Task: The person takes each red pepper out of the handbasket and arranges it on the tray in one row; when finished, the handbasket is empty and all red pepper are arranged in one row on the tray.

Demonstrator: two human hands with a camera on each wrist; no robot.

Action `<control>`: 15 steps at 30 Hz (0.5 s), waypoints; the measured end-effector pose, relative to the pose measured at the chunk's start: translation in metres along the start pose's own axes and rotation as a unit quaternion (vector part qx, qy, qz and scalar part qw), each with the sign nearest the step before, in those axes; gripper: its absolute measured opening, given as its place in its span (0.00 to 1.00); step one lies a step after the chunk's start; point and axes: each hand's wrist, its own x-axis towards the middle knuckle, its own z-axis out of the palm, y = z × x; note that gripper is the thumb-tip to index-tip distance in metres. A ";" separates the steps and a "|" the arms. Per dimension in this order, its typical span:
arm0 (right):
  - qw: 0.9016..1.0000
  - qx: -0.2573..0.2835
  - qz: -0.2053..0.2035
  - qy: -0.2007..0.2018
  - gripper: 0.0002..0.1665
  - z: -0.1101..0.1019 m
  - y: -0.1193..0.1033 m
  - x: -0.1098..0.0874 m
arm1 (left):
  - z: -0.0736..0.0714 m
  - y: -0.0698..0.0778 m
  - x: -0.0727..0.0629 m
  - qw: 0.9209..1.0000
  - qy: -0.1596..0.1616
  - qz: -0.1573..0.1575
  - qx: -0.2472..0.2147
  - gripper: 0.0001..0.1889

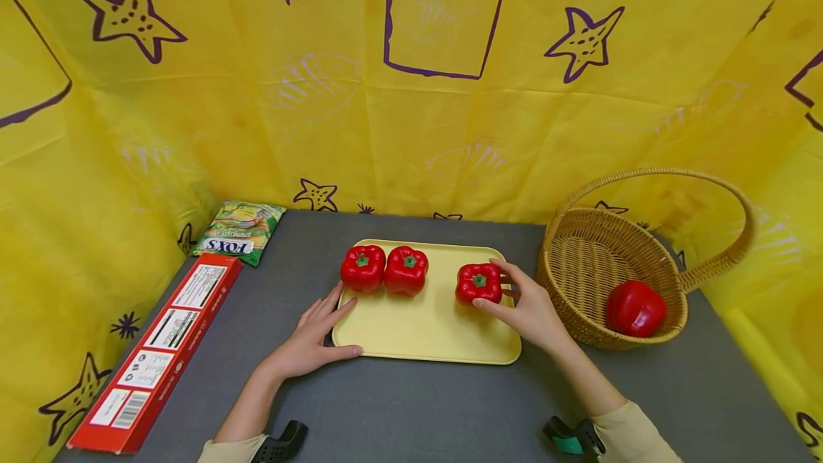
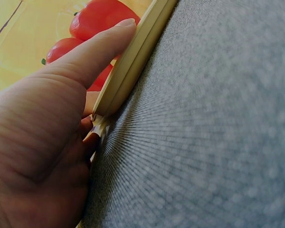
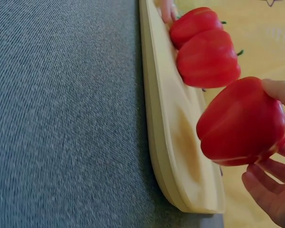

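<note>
My right hand (image 1: pixel 536 311) grips a red bell pepper (image 1: pixel 479 284) between thumb and fingers. In the right wrist view this pepper (image 3: pixel 243 122) is held a little above the right part of the yellow tray (image 3: pixel 155 118), its shadow falling below. Two more red bell peppers, a left one (image 1: pixel 363 269) and a right one (image 1: pixel 406 271), stand side by side at the tray's back left. With fingers stretched out, my left hand (image 1: pixel 307 346) rests at the left end of the tray (image 1: pixel 424 338). Its thumb (image 2: pixel 102 50) lies along the tray's near rim in the left wrist view.
A wicker basket (image 1: pixel 581 252) with a tall handle stands to the right, another red bell pepper (image 1: pixel 636 308) inside it. On the left lie a long red box (image 1: pixel 161 352) and a green Fox's packet (image 1: pixel 241 228). Yellow patterned cloth (image 1: pixel 411 141) walls the grey table (image 1: pixel 418 406).
</note>
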 end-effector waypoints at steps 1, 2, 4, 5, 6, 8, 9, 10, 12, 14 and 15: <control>1.000 0.004 0.003 -0.002 0.46 0.001 0.000 0.000 | 0.000 0.000 0.000 1.000 0.000 -0.001 -0.001 0.46; 1.000 0.010 0.006 -0.004 0.46 0.002 0.000 0.001 | 0.000 0.000 0.000 1.000 -0.001 -0.001 -0.001 0.46; 1.000 0.016 0.011 -0.008 0.46 0.005 -0.001 0.002 | 0.000 0.000 0.000 1.000 -0.001 -0.002 -0.001 0.46; 1.000 0.019 0.014 -0.011 0.46 0.006 -0.001 0.002 | 0.000 0.000 0.000 1.000 -0.001 -0.002 -0.001 0.46; 1.000 0.022 0.015 -0.013 0.46 0.007 -0.001 0.003 | 0.000 0.000 0.000 1.000 0.000 -0.001 0.000 0.46; 0.999 0.029 0.018 -0.016 0.46 0.009 0.000 0.004 | 0.000 0.000 0.000 1.000 0.000 0.000 0.001 0.46; 0.999 0.032 0.018 -0.017 0.46 0.010 0.000 0.005 | 0.000 0.000 0.000 1.000 0.000 0.001 0.001 0.46; 0.999 0.035 0.019 -0.019 0.47 0.011 0.000 0.005 | 0.000 0.000 0.000 1.000 0.000 0.002 0.001 0.46; 0.999 0.040 0.020 -0.021 0.47 0.013 0.000 0.006 | 0.000 0.000 0.000 1.000 0.000 0.003 0.002 0.46; 0.998 0.044 0.024 -0.022 0.46 0.015 0.000 0.007 | 0.000 -0.001 0.000 1.000 0.001 0.003 0.002 0.46; 0.998 0.044 0.027 -0.022 0.46 0.016 0.000 0.007 | 0.000 -0.001 0.000 1.000 0.001 0.002 0.002 0.46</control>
